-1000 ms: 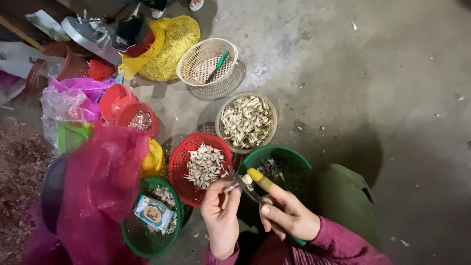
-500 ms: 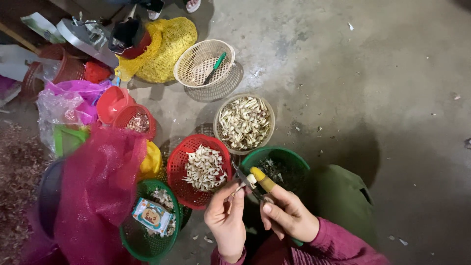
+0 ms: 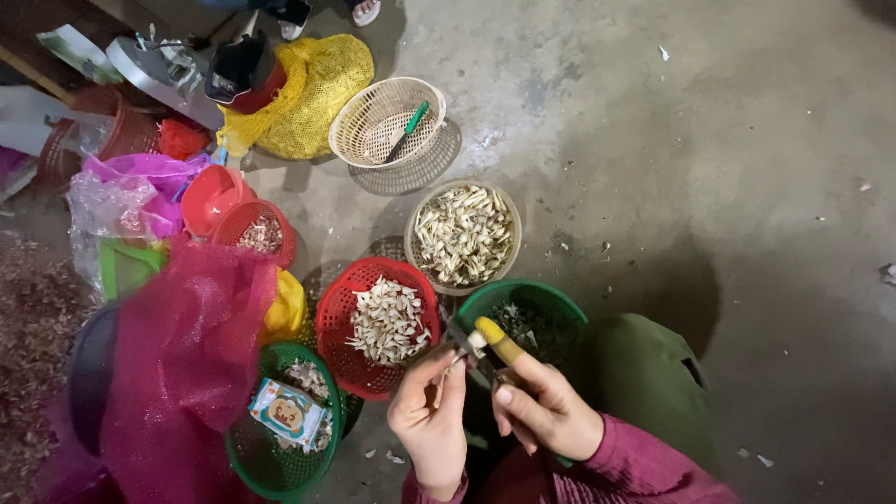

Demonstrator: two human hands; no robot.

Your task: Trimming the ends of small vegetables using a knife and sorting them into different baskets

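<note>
My right hand (image 3: 546, 406) grips a small knife (image 3: 485, 341) with a yellow handle, its blade pointing left. My left hand (image 3: 431, 420) pinches a small pale clove against the blade, just over the near edge of the red basket (image 3: 341, 322) of peeled pale cloves. Behind the knife stands a green basket (image 3: 560, 303) with dark scraps inside. A tan basket (image 3: 509, 219) farther back holds more pale cloves. My sleeves are magenta.
A pink mesh bag (image 3: 177, 364) lies at the left over a green basket (image 3: 252, 457) with a small printed box. Farther back are an empty tan basket (image 3: 364, 126) holding a green-handled tool, a yellow mesh sack (image 3: 313, 84), red baskets, plastic bags and someone's sandalled feet.
The view has shifted slightly. Both hands stay together over the red basket's near edge, the knife still working at the clove.
</note>
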